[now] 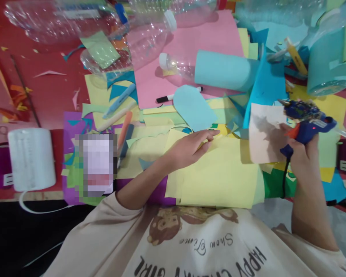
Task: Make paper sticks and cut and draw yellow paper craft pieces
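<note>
Left: a white cylindrical object (31, 159) sits near the near edge of the tabletop (53, 92). Center: the left hand (192, 148), fingers close together, thumb slightly apart, lies over a yellow sheet (216, 177) at that edge. Right: beside a pale pink sheet (262, 142), the right hand (304, 154) curls its fingers around a blue glue gun (313, 134), nozzle leftward.

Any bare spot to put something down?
Yellow sheet between left hand and shirt. Red table between white box and upper-left clear bottles, mostly bare. Pink sheet just above the blue-wrapped bottle. Crowded: right side, around the glue gun in the right hand.
</note>
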Tool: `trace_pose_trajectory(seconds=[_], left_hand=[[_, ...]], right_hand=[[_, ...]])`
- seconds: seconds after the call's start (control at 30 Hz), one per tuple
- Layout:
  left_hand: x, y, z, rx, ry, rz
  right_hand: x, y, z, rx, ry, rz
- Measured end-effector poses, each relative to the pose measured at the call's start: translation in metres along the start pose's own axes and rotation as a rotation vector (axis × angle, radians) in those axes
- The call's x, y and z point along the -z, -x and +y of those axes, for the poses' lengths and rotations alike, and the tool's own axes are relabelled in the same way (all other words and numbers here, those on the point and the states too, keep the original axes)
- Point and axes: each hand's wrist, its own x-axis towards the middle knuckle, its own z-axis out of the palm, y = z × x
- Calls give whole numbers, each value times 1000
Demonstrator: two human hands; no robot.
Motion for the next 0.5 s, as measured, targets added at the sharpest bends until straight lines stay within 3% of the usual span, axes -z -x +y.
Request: trace_pose_trajectory(seconds=[0.17, 0.3, 0.37, 0.5], left_hand=[[0, 1, 1, 16, 4, 11], [1, 1, 3, 134, 61, 117], [3, -1, 3, 193, 170, 209], [6, -6, 0, 270, 462, 384]], right_hand=[[24, -15, 23, -78, -184, 158], [33, -12, 10, -7, -440, 330], [32, -5, -7, 0, -510, 255], [17, 11, -42, -163, -506, -6]])
